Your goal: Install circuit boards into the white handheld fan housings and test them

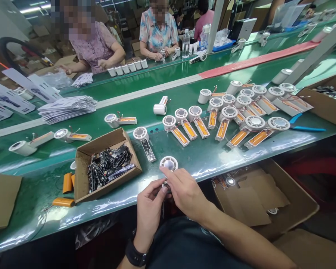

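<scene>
Near the bench's front edge, both hands meet at a white fan unit [168, 163] with a round grille. My left hand [152, 200], with a dark watch on its wrist, pinches the unit's handle part from the left. My right hand [184, 188] lies over it from the right, its index finger at the grille's lower edge and its other fingers closed near the handle. The fingers cover most of the handle. Just behind stands a similar unit with a black circuit board [148, 150] in its handle. Left of it, a cardboard box [81, 173] holds black circuit boards.
Several white units with orange batteries [189, 129] stand at the right on the green bench [123, 99], near blue-handled pliers [308, 129]. Orange batteries [63, 202] lie left of the box. An open carton [296, 209] sits below the bench edge. People work across the bench.
</scene>
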Demonstrator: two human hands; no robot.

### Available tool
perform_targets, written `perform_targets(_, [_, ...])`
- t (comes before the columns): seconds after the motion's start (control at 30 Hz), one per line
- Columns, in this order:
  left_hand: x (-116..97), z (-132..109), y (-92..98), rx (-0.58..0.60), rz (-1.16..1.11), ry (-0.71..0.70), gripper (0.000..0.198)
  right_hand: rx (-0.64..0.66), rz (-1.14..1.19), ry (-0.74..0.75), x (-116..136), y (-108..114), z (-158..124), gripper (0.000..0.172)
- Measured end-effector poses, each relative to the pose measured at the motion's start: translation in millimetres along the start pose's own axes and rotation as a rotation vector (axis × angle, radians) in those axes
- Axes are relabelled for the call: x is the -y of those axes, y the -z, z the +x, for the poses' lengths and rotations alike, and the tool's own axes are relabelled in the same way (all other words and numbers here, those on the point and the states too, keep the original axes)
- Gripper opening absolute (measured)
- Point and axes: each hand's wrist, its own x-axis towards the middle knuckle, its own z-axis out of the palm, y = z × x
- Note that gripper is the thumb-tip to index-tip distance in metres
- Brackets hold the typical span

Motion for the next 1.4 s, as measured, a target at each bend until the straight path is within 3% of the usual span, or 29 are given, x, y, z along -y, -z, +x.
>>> perform_targets(0.2, [-0.7, -1.4, 1.9, 0.015, 0.063, -0.042, 0.016, 0.011, 0.009, 0.049, -2.7, 0.8, 0.7, 0.047])
perform_targets(0.57, [-2.9, 0.3, 3.8, -0.009, 0.223, -0.165, 0.013, -0.031, -0.032, -0.008, 4.4, -7.1, -0.9, 0.059])
perform_targets(0.67, [-1.9, 1.1, 6.5, -0.001, 0.246, -0.166, 0.012, -0.002, -0.040, -0.010, 3.7, -6.4, -0.7, 0.056])
perform_targets(0.87, [4.9, 1.1, 9.3, -0.013, 0.017, 0.017, 0.024, -0.059, 0.107, -0.029, -4.9, -7.1, -0.8, 0.040])
perform_targets(1.03, [5.8, -2.3, 7.2, -0.023, 0.034, -0.012, 0.018, -0.142, 0.212, -0.092, -5.3, -9.4, -6.2, 0.044])
perform_targets(1.4, [-3.4, -2.4, 10.0, 0.064, 0.091, -0.117, 0.009, -0.050, 0.088, 0.035, 0.3, -3.3, -4.6, 0.036])
